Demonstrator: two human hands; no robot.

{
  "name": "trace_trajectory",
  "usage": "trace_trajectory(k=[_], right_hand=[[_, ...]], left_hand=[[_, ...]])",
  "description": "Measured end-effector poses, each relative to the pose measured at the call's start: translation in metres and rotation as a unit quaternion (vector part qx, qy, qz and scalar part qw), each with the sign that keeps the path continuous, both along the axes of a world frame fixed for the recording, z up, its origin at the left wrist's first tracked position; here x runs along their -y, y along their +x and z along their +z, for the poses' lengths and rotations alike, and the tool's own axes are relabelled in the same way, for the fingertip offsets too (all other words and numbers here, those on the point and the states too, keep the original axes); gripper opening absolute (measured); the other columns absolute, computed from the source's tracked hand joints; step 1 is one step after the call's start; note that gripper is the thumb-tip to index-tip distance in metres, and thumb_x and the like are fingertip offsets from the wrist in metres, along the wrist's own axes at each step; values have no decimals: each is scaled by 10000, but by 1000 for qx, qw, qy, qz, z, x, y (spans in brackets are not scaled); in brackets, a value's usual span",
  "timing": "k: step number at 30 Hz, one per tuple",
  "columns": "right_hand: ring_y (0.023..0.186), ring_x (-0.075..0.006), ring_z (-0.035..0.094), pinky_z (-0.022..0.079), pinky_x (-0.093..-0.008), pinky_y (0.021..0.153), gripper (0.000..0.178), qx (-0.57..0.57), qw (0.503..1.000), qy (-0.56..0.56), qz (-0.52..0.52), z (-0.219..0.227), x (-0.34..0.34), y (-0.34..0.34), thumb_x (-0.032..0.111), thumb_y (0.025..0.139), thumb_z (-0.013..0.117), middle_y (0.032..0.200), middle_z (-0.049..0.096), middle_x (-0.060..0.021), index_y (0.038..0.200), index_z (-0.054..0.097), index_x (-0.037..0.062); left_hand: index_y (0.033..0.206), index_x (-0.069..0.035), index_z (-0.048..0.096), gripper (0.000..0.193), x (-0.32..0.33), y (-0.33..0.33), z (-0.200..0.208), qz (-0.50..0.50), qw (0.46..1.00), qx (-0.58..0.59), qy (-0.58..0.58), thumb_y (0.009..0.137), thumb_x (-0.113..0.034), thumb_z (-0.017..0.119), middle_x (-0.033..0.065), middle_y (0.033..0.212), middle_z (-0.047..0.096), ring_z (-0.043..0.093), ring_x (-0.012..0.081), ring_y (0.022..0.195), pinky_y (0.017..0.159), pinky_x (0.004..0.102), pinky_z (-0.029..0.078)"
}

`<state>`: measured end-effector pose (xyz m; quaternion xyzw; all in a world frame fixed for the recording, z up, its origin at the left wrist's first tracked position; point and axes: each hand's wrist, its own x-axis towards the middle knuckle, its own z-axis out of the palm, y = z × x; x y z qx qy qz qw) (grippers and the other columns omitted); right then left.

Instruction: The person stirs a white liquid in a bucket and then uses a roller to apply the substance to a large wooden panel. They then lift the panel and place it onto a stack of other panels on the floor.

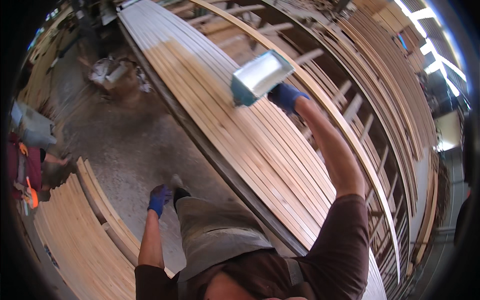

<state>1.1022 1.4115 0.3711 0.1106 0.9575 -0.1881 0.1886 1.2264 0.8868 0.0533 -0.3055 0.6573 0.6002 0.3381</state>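
Note:
My right hand point(288, 98), in a blue glove, is closed on the near right end of a teal, box-shaped hopper spreader point(262, 74). A whitish layer shows inside the tool, and its lower edge meets or hovers just over a row of long wooden strips point(220, 117). Those strips lie side by side on a long bench; their far part looks whitish and the middle part is bare wood. My left hand point(159, 199), also blue-gloved, hangs beside my apron over the floor. Nothing shows in it, and its fingers look loosely apart.
The bench's dark edge point(195, 137) runs diagonally past me. Beyond the strips, a long bent wooden lath point(345, 125) crosses a slatted rack. At left are stacked boards point(82, 235), a sack-like bundle point(117, 80) and another person point(32, 165).

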Motion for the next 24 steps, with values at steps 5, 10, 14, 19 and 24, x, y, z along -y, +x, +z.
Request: trace_trajectory(k=[5, 10, 14, 19, 24], right_hand=[[876, -350, 650, 520, -405, 780, 279, -38, 996, 61, 50, -5, -87, 209, 278, 922, 480, 931, 683, -163, 976, 653, 65], [1144, -316, 572, 453, -398, 946, 383, -17, 997, 69, 28, 9, -159, 461, 329, 929, 531, 1213, 612, -172, 1217, 591, 84], [1141, -263, 577, 431, -374, 983, 366, -26, 996, 66, 55, 3, -231, 628, 284, 936, 531, 1234, 613, -132, 1248, 582, 100], [989, -270, 634, 496, -388, 895, 379, -20, 993, 83, 78, 15, -235, 700, 347, 925, 552, 1062, 665, -171, 1113, 648, 33], [939, -246, 658, 524, -396, 791, 300, -47, 991, 100, 71, -23, -309, 822, 269, 918, 506, 1020, 681, -134, 1076, 640, 52]], left_hand=[[1096, -124, 601, 330, -76, 142, 19, -80, 993, -73, 50, 911, -395, 570, 41, 907, 673, 641, 156, 776, 623, 284, 483], [1085, -127, 615, 296, -139, 275, 41, -90, 986, -122, 75, 908, -361, 577, 45, 902, 675, 633, 159, 731, 623, 281, 485], [1142, -133, 590, 333, -160, 412, 21, -57, 994, -47, 84, 900, -362, 583, 73, 936, 686, 642, 180, 708, 629, 300, 493], [1196, -135, 544, 405, -153, 672, -11, -91, 993, 75, -14, 894, -405, 556, 94, 950, 683, 632, 200, 708, 651, 330, 467], [1190, -134, 531, 456, -170, 869, -27, -25, 993, 108, -50, 902, -487, 530, 95, 1033, 671, 645, 231, 777, 714, 403, 466]])
